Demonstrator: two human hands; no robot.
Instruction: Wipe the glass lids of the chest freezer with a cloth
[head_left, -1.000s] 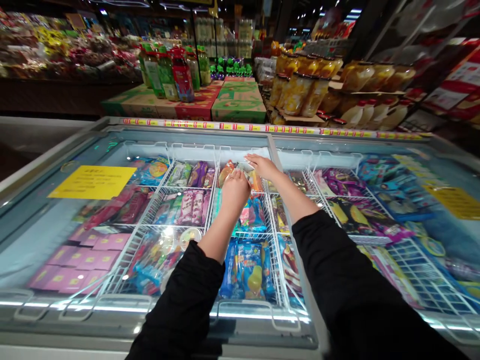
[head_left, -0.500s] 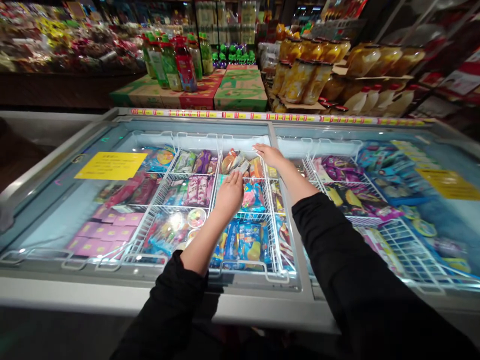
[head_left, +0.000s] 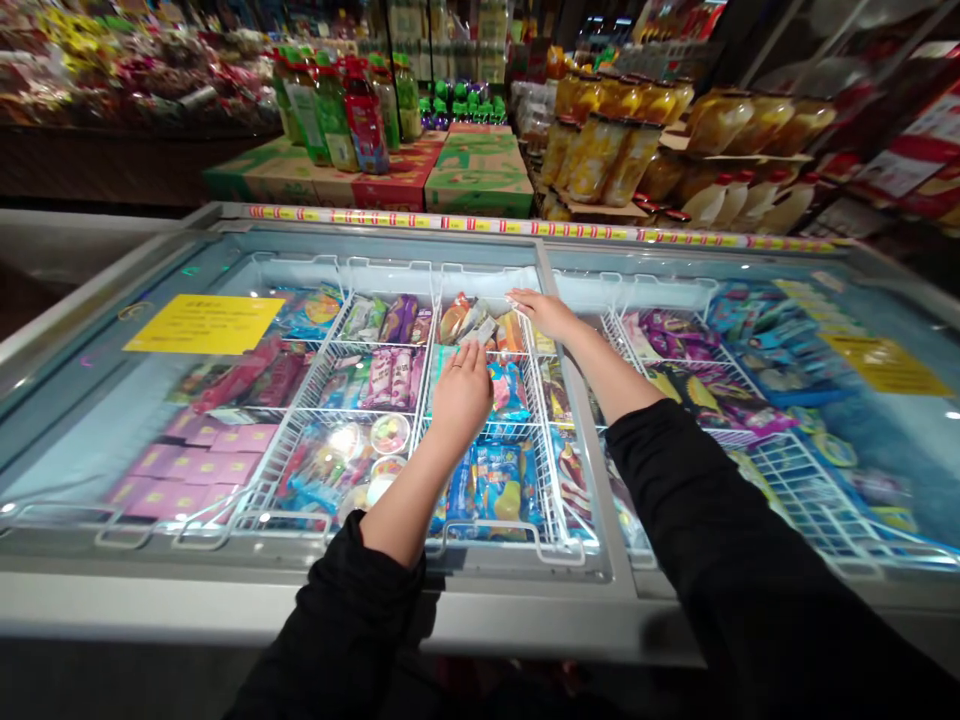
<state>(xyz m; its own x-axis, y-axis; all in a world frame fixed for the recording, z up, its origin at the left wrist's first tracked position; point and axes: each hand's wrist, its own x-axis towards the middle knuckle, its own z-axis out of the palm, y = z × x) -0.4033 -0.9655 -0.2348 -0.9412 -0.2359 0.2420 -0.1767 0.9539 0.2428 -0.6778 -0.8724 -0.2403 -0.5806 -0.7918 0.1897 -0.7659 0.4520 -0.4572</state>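
My left hand (head_left: 463,388) lies palm down with fingers stretched out over the glass lid (head_left: 247,245) of a chest freezer. A ring shows on one finger. Farther back, my right hand (head_left: 541,312) reaches to the lid's right side, near the grey middle frame (head_left: 576,400), its fingers extended and flat. A pale patch shows by its fingertips; whether that is a cloth or the freezer wall, I cannot tell. Below the glass, white wire baskets (head_left: 544,480) hold wrapped ice creams, among them blue packs (head_left: 499,478) and pink-and-white packs (head_left: 390,378).
Yellow notices (head_left: 204,324) are stuck on the glass at both sides. A price strip (head_left: 480,224) runs along the freezer's back edge. Behind it stand cartons (head_left: 480,180), bottles (head_left: 330,115) and jars of yellow fruit (head_left: 596,160). Pink boxes (head_left: 180,465) fill the left front.
The view has shifted slightly, moving the freezer's left side leftward in the picture. My left hand sits a touch farther right over the packs; my right hand has hardly moved.
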